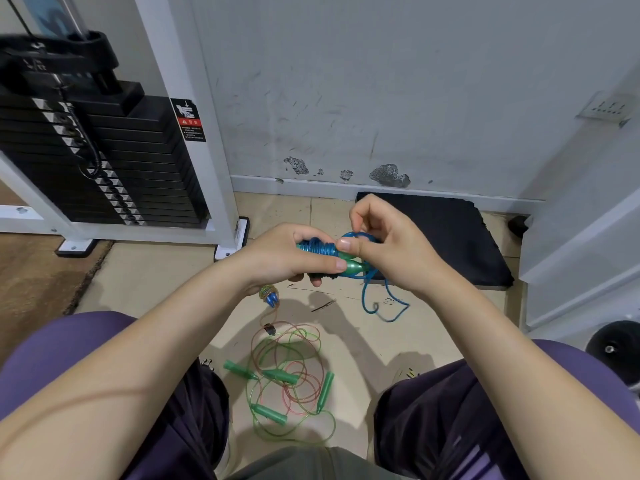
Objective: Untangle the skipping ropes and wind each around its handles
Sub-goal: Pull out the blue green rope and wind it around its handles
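Observation:
My left hand (291, 258) grips a pair of green handles (349, 266) with blue rope (318, 249) coiled round them. My right hand (381, 244) pinches a loop of that blue rope at the handles' right end. The rope's loose tail (381, 306) hangs down to the floor below my right wrist. On the floor between my knees lies a tangle of green and pink ropes (294, 368) with several green handles (277, 375). A small wound bundle with blue handle tips (270, 296) lies just below my left wrist.
A black weight stack (104, 161) in a white frame (207, 150) stands at the left. A dark mat (450, 237) lies against the scuffed wall behind my hands. A round dark weight (613, 344) sits at the far right. The floor is beige tile.

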Tool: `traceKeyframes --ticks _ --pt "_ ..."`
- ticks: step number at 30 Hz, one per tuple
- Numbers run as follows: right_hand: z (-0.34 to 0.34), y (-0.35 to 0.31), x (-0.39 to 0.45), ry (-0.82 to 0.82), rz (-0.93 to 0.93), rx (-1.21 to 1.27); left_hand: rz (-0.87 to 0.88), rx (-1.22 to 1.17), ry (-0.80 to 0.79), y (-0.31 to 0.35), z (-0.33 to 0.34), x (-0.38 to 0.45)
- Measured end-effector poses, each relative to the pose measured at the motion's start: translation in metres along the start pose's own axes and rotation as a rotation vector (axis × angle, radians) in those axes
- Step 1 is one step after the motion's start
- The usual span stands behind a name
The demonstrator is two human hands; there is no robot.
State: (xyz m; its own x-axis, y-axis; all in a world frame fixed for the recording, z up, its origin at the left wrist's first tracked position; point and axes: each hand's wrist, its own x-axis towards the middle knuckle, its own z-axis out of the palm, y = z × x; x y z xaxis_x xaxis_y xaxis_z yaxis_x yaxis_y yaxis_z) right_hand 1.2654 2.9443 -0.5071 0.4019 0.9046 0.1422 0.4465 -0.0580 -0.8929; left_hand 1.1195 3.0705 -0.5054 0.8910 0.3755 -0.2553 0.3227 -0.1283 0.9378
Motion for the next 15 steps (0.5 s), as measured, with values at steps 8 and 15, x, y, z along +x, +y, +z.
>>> traceKeyframes --ticks 8,15 --pt "-0.0032 0.0025 0.0006 -0.059 0.065 0.065 0.084 0.0 0.021 -0.0049 0.0025 -0.0013" --pt "-0.001 -0.0036 -0.0029 -0.011 0.186 0.272 0.205 -0.103 0.124 0.0026 -0.0021 -0.0055"
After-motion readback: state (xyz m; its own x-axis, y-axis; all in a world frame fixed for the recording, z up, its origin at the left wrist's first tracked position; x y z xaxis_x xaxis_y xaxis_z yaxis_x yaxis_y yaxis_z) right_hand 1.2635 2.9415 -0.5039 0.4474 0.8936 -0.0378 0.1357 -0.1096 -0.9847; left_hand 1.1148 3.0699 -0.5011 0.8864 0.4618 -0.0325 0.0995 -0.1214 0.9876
